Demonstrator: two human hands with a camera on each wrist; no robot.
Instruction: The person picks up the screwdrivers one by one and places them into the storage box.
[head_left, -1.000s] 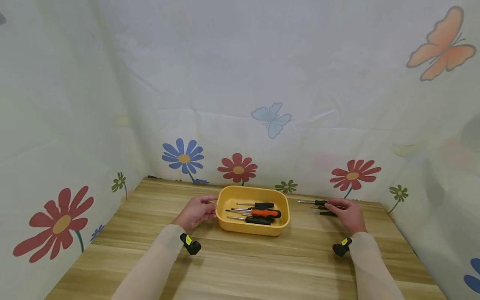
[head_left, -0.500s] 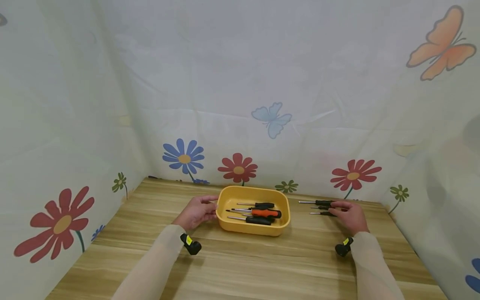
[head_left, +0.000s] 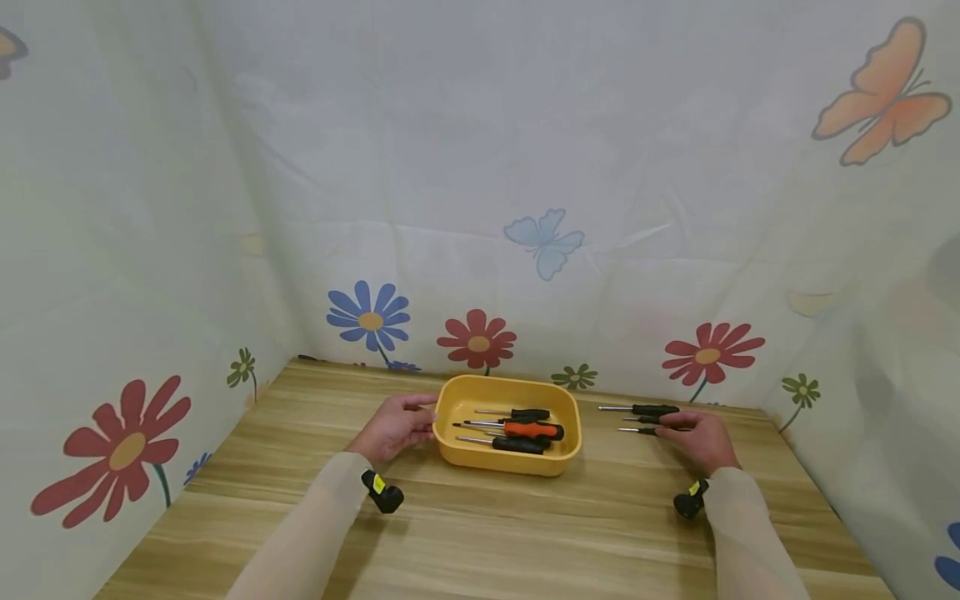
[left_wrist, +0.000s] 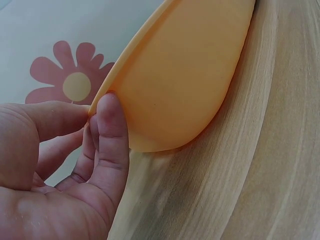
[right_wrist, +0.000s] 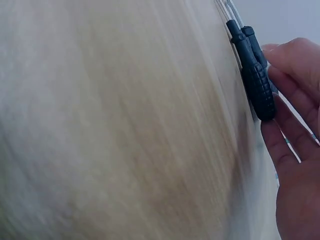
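Observation:
My left hand [head_left: 392,429] pinches the left rim of a yellow plastic tub [head_left: 498,458]. In the left wrist view, the fingertips of that hand [left_wrist: 80,205] lie on the tub's edge and outer wall [left_wrist: 180,75]. Inside it lie several screwdrivers, including one with an orange-and-black handle [head_left: 531,429]. To the right, my right hand [head_left: 703,442] touches the handles of two black-handled screwdrivers lying on the table; its fingers look fairly straight. One black handle [right_wrist: 257,90] shows clearly in the right wrist view. Another screwdriver [head_left: 654,409] lies just behind, with its handle uncovered.
The wood-grain table [head_left: 517,533] meets a white cloth backdrop [head_left: 420,167] printed with flowers and butterflies. Cloth also hangs on the left and right sides. A small black camera sits on each wrist.
My right hand has shifted slightly right and toward me, uncovering the rear screwdriver's handle. The left hand and the tub stay in place.

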